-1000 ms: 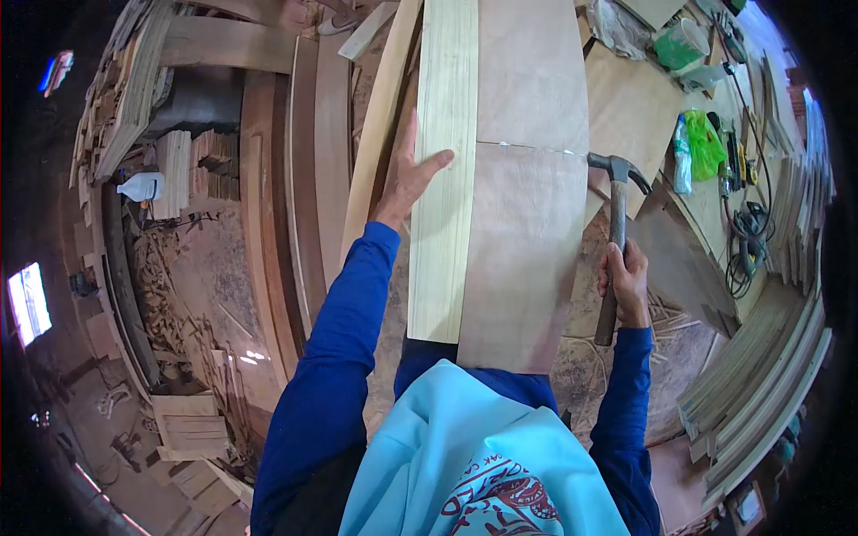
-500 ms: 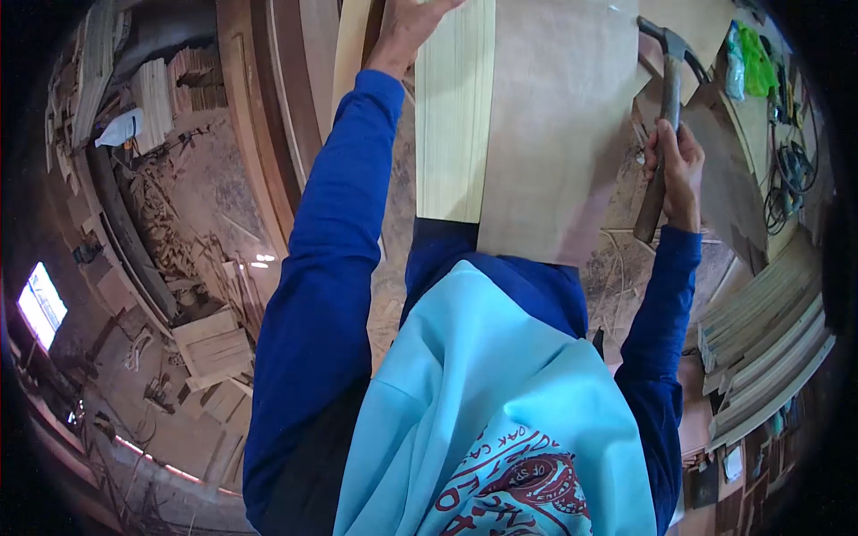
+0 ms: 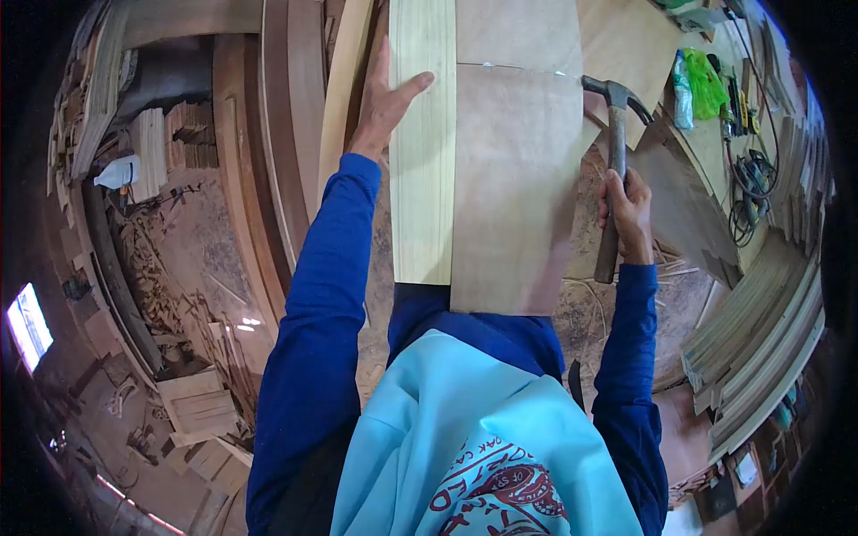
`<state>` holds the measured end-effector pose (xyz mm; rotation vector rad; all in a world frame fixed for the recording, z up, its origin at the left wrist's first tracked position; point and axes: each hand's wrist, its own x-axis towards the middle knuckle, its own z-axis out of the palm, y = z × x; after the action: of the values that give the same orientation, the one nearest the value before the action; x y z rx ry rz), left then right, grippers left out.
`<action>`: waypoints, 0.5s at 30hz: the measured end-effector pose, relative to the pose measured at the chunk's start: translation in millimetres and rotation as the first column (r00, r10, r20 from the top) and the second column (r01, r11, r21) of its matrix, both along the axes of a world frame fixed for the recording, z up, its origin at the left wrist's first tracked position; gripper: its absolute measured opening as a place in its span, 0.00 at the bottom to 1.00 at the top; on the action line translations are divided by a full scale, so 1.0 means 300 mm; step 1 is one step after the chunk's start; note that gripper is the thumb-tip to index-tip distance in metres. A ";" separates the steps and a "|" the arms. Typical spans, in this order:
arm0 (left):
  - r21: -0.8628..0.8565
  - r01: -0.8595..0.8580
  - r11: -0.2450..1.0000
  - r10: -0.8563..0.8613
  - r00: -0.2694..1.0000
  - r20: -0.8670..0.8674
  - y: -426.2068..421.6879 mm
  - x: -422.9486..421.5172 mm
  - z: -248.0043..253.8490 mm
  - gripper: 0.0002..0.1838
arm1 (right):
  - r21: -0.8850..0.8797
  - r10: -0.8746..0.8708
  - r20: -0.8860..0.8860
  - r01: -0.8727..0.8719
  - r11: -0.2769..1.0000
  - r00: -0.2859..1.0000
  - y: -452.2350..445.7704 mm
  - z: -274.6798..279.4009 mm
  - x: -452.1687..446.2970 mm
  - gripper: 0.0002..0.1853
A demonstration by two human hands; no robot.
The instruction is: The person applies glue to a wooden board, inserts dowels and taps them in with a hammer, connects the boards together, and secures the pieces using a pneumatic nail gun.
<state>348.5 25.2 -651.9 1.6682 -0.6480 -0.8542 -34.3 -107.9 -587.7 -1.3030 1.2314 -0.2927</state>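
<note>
A pale, grained wooden board [image 3: 422, 179] lies lengthwise in front of me, its near end at my lap. My left hand [image 3: 389, 103] grips its left edge, thumb across the top face and the other fingers partly hidden along the side. Against the board's right edge lies a wider, smooth brown plywood panel [image 3: 518, 188], with a seam across its far part. To the right of the panel, my right hand [image 3: 631, 207] is closed around the handle of a claw hammer [image 3: 617, 134]. The hammer's head points away from me, close to the panel's right edge.
Long planks and a door-like frame [image 3: 237, 161] stand at left. Wood shavings [image 3: 147, 259] and offcuts litter the floor. On the right are a green plastic bag [image 3: 706, 85], a clear bottle [image 3: 683, 94], a corded power tool [image 3: 755, 183] and stacked mouldings [image 3: 760, 330].
The whole view has shifted, so boards, hands and hammer appear lower and farther left. Both hands keep nearly the same place relative to the board and panel; the hammer stays in my right hand.
</note>
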 end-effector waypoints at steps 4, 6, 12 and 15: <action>0.050 -0.018 0.999 0.017 1.000 0.017 0.004 -0.004 0.000 0.60 | 0.048 -0.026 0.022 0.025 0.999 0.999 -0.002 0.000 -0.006 0.14; 0.019 0.003 1.000 -0.003 1.000 0.003 0.003 -0.009 0.007 0.58 | 0.037 -0.003 -0.006 0.004 0.999 1.000 -0.011 0.004 -0.010 0.14; 0.016 0.003 1.000 -0.003 1.000 -0.019 0.004 -0.004 0.007 0.59 | 0.014 -0.021 -0.027 0.022 1.000 0.999 -0.034 -0.022 -0.008 0.12; 0.006 0.029 1.000 -0.029 0.997 -0.072 0.003 -0.006 0.043 0.58 | -0.154 -0.023 -0.082 0.010 0.988 0.996 -0.112 -0.069 0.000 0.11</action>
<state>346.6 26.0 -639.1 1.6308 -0.6217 -0.9339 -34.3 -141.5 -608.4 -1.4503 1.3110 -0.3543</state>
